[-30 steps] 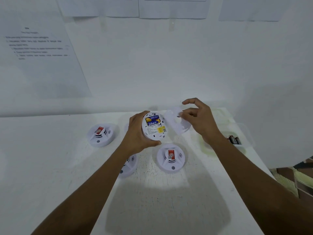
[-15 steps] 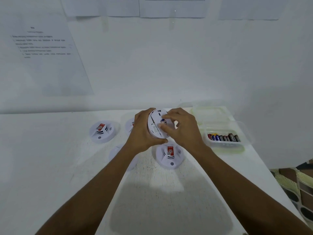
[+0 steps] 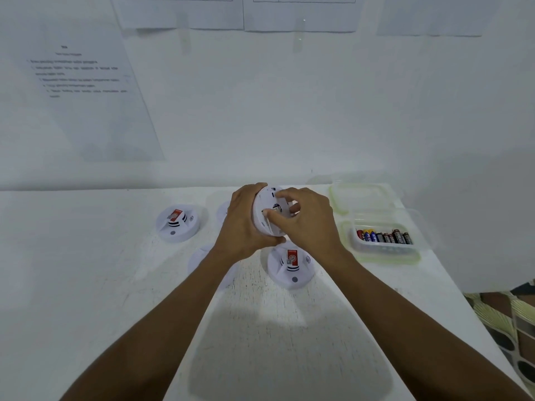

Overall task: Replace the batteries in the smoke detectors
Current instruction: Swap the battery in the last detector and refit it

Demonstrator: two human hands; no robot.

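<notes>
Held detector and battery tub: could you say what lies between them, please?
In the head view, only the right hand lies between held detector and battery tub.

- The left hand (image 3: 244,227) is bare, with nothing worn on the fingers that show or at the wrist.
- The left forearm (image 3: 162,319) is bare from the wrist to the near edge of the view.
- The right hand (image 3: 309,227) is likewise bare.
- The right forearm (image 3: 405,311) is bare along its whole visible length.
</notes>
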